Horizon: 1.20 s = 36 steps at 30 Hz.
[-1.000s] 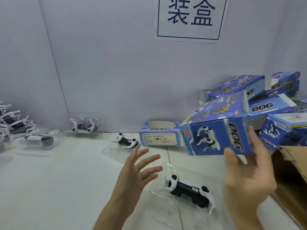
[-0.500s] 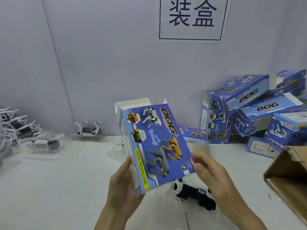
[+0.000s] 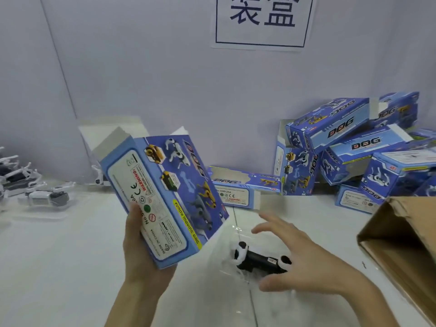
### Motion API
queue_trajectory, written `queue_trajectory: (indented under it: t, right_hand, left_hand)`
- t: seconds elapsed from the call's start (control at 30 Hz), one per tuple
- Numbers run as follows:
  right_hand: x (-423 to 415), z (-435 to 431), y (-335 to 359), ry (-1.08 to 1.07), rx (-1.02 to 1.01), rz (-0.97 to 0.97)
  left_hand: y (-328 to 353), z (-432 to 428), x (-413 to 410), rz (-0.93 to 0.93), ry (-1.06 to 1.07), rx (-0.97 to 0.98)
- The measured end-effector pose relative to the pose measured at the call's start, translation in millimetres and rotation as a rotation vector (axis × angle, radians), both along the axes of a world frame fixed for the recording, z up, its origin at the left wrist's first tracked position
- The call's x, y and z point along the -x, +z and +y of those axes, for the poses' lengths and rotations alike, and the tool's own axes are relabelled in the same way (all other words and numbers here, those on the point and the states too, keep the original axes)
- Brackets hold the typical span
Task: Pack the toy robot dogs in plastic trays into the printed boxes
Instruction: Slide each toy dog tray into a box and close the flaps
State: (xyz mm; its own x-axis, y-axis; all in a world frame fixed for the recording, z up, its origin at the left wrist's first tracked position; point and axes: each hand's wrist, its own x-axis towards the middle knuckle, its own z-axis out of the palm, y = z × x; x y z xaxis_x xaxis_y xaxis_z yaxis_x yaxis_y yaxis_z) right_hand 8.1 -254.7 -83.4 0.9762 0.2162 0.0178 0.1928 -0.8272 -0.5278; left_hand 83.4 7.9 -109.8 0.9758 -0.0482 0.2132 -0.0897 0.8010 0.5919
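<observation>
- As seen from the head camera, grips the printed box [image 3: 165, 197] near its lower end with the left hand [image 3: 139, 251], thumb across the white label panel and the rest curled round behind.
- Holds that box raised and tilted, open end up and away toward the wall, flaps standing loose. Cannot tell from this angle what is inside.
- Hovers the right hand [image 3: 299, 263] over the toy robot dog [image 3: 258, 258] with fingers [image 3: 266, 228] straight, spread and holding nothing. Touching or just above, cannot tell.
- Finds the black-and-white dog lying in its clear plastic tray [image 3: 230, 273] on the white surface [image 3: 70, 256], just right of the box's lower corner and partly under the right palm.
- Turns on one relation:
  - Lies below and just ahead of the right fingers, long axis roughly left to right, with one white end toward the box and the other hidden under the hand.
  - Sits far nearer the right hand than the left, which is already taken up by the box.
  - Runs crosswise to the box mouth, which faces up and away, so the two do not line up yet.
- Probably calls next for a pinch across the tray's short width, a lift, and a turn to bring the long axis into line with the open end, perhaps with the box tipped to meet it.
- Elsewhere:
  - Heaped printed boxes [image 3: 354, 147] against the wall at right.
  - One more box lying flat [image 3: 243, 187] behind the held one.
  - Brown cardboard carton [image 3: 401, 232] at the right edge.
  - More toy dogs [image 3: 47, 197] well apart at far left.
  - Paper sign [image 3: 262, 20] on the wall.
</observation>
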Motion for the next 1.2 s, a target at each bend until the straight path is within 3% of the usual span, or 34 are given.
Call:
queue_trajectory:
  t: [0.07, 0.2, 0.33, 0.43, 0.53, 0.6, 0.83, 1.2]
  right_hand:
    - [0.2, -12.0, -3.6, 0.001, 0.105, 0.145]
    - [-6.3, -15.6, -12.7, -0.107, 0.168, 0.079]
    - [-10.7, -17.0, -16.0, -0.264, 0.176, -0.134]
    - [-13.0, -28.7, -10.3, -0.474, 0.052, -0.387]
    - [-11.9, -43.6, -4.7, -0.653, -0.144, -0.665]
    - [-8.9, -47.1, -0.8, -0.633, -0.179, -0.710]
    - [-1.6, -28.9, 2.5, -0.223, -0.137, -0.580]
    - [-1.8, -29.0, 0.7, -0.084, -0.001, -0.471]
  left_hand:
    - [3.4, -0.4, -5.6, -0.029, 0.105, -0.140]
    - [4.2, -2.3, -8.8, -0.159, 0.409, -0.615]
    - [-4.7, 2.2, -8.8, -0.373, 0.667, -0.958]
    - [-7.7, 0.6, -12.1, -0.442, 0.784, -1.134]
    - [-8.1, -1.1, -13.8, -0.479, 0.754, -1.249]
    - [-8.1, -2.0, -13.3, -0.498, 0.688, -1.289]
    - [-8.5, 3.6, -11.8, -0.652, 0.539, -1.420]
    - [-5.4, 3.2, -6.4, -0.704, 0.397, -1.678]
